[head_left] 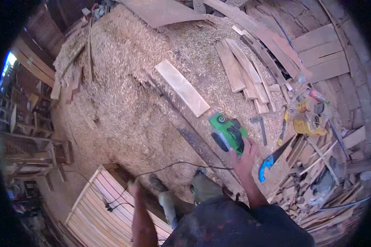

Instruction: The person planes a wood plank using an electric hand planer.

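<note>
My right hand (245, 155) is closed on the rear end of a green power planer (228, 133), which lies tilted near the dark beam. Just beyond the planer is a pale flat board (183, 88), lying apart from it. My left hand (133, 187) is blurred, low on the left beside the slatted wooden panel (107, 193). A black cable (169, 165) runs from near my left hand across to my right wrist. Whether my left fingers hold the cable is too smeared to tell.
Shavings (123, 103) cover the ground around a long dark beam (193, 142). To the right lie a blue-handled saw (266, 166), a hammer (259, 129), a yellow-handled tool (283, 125), stacked boards (245, 70) and a yellow container (307, 124). Scrap wood (301, 181) is heaped at lower right.
</note>
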`<state>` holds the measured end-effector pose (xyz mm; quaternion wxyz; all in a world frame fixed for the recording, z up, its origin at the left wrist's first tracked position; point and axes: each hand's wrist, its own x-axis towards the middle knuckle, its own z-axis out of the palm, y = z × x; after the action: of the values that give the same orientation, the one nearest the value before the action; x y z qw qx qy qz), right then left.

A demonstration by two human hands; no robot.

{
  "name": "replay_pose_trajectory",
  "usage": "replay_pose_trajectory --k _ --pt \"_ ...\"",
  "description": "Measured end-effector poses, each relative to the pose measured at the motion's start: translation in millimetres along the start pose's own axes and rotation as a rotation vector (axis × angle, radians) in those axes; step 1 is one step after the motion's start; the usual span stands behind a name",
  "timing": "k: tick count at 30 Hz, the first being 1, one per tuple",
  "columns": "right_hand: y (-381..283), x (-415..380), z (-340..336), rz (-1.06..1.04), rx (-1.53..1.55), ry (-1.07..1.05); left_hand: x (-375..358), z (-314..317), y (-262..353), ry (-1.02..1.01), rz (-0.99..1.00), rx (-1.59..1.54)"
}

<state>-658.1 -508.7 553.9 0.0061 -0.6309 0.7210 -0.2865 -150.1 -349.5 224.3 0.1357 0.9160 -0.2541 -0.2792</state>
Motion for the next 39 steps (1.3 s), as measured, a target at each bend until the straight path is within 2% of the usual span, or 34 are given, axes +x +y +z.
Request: replay_pose_trajectory --k 1,2,3,4,7,9,11,13,15,17,18,19,22,23,26,27,29,32,33,35,37,39 --pt "24 5 9 0.068 0.152 -0.073 -7 21 56 0.010 0.124 -0.144" --pt "41 12 15 0.105 0.156 -0.139 -13 34 125 -0.017 0.160 0.060" --pt "54 19 19 0.142 0.152 -0.212 -39 27 210 0.041 0.248 0.096" --pt "63 27 22 0.174 0.142 -0.287 -35 56 254 0.158 0.427 0.076" --pt "77 55 35 0.291 0.233 -0.530 -57 54 426 0.129 0.654 -0.176" --pt "77 62 42 0.215 0.303 -0.481 -48 74 502 0.208 0.770 -0.120" --pt "81 62 49 0.123 0.402 -0.426 -40 91 562 0.248 0.725 -0.096" --pt "96 49 63 0.131 0.289 -0.417 -34 102 608 0.308 0.686 -0.057" --pt "99 56 66 0.158 0.247 -0.446 -40 112 625 0.365 0.625 0.037" --pt "89 59 55 0.221 0.299 -0.498 -54 113 634 0.258 0.670 -0.034" --pt "95 55 56 0.229 0.297 -0.515 -60 114 632 0.206 0.699 -0.056" --pt "103 53 60 0.234 0.303 -0.524 -59 121 630 0.216 0.850 -0.034" --pt "131 49 73 0.254 0.340 -0.512 -75 121 637 0.147 0.935 -0.089" --pt "135 54 71 0.258 0.351 -0.507 -80 116 636 0.175 0.916 -0.184" --pt "127 79 52 0.440 0.534 -0.628 -90 93 616 0.273 0.783 -0.233" --pt "128 78 52 0.456 0.577 -0.643 -94 88 609 0.268 0.665 -0.196" --pt "129 75 52 0.485 0.664 -0.665 -87 92 582 0.301 0.666 -0.102" --pt "116 67 59 0.310 0.520 -0.859 -76 102 573 0.358 0.708 0.008" --pt "107 59 64 0.220 0.420 -0.770 -72 105 571 0.386 0.722 0.033" --pt "101 57 65 0.382 0.511 -0.796 -70 108 570 0.368 0.733 0.108" --pt "93 57 57 0.392 0.535 -0.759 -73 108 568 0.376 0.732 0.099" --pt "79 66 53 0.214 0.516 -0.659 -67 111 575 0.390 0.731 0.071"
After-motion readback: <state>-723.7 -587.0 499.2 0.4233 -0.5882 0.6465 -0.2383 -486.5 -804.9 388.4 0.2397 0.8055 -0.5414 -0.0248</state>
